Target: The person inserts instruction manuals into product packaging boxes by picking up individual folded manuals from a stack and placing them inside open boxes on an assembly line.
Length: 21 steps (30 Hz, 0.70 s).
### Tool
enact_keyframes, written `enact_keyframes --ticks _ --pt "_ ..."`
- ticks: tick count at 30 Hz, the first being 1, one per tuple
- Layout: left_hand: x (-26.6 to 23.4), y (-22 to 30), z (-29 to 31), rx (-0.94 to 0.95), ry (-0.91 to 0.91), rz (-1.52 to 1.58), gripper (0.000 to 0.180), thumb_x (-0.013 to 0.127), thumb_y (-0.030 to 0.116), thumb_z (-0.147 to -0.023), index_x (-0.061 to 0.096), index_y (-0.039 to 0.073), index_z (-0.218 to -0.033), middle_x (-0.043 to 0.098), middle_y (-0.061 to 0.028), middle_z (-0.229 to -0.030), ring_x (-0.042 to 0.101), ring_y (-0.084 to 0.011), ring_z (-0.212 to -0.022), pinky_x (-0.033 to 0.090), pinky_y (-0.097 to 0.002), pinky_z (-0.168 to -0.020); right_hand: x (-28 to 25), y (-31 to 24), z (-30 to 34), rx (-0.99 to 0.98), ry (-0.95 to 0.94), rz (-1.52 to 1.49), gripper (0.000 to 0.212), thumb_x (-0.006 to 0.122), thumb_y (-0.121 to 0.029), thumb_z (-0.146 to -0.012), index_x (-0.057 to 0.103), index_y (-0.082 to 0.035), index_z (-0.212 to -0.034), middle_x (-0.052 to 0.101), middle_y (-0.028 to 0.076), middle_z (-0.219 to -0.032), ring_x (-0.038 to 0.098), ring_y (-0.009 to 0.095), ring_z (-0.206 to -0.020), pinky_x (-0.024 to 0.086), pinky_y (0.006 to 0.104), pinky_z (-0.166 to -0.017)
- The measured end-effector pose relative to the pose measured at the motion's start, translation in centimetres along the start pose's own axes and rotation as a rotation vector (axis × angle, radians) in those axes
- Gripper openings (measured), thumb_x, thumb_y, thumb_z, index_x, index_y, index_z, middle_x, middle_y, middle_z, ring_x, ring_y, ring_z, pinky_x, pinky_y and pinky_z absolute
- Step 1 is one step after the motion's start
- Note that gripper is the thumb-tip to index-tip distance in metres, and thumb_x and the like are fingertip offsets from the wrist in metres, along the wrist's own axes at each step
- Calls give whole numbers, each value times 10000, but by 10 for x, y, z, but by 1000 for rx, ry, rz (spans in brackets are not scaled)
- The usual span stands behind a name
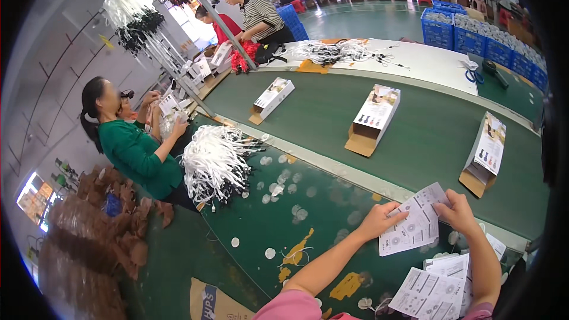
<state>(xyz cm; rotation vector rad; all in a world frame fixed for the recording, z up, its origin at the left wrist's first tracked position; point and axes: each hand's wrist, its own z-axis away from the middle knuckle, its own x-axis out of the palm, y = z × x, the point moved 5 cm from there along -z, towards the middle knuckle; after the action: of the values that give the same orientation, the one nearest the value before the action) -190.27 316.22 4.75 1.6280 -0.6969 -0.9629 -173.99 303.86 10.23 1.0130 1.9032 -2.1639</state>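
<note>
A printed white leaflet [409, 236], perhaps several sheets together, is held up over the near edge of the green worktable. My left hand [380, 221] pinches its left edge, and my right hand [457, 210] grips its upper right corner. Below my right forearm lies a loose pile of similar leaflets [428, 295]. Beyond my hands, three white printed boxes stand on the green conveyor belt: one at the right [487, 149], one in the middle [377, 112] and one farther left [274, 97]. Their brown end flaps hang out on the near side.
A heap of white cords [216, 163] with dark ends lies on the worktable [269, 216] at left, beside a co-worker in green [139, 154]. Two more people stand at the far left. Across the belt, a white board [427, 62] bears cables; blue scissors [472, 76] lie near blue crates [437, 28].
</note>
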Motion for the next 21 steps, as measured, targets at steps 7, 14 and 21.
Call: enact_keyframes --ticks 7,14,21 --pt "-5 -1 4 -25 -64 58 350 644 191 -774 544 13 -1058 635 -65 -873 584 -83 -731 464 -227 -648 -1 27 -8 -38 267 -291 153 581 -103 -801 503 15 -743 552 21 -628 480 51 -586 414 219 -513" --pt "-3 -14 3 -69 -88 131 386 612 206 -792 491 60 -1128 622 -106 -959 599 -181 -901 457 -285 -745 -10 35 -7 -55 378 -247 178 576 -175 -823 549 -6 -771 508 -30 -608 415 44 -559 355 225 -483" --pt "-6 -20 6 -91 5 79 204 592 132 -815 568 -1 -969 640 -58 -794 554 -62 -695 450 -228 -619 -17 44 -10 -42 474 -258 249 590 -253 -825 547 -18 -752 514 7 -603 454 73 -566 405 259 -516"
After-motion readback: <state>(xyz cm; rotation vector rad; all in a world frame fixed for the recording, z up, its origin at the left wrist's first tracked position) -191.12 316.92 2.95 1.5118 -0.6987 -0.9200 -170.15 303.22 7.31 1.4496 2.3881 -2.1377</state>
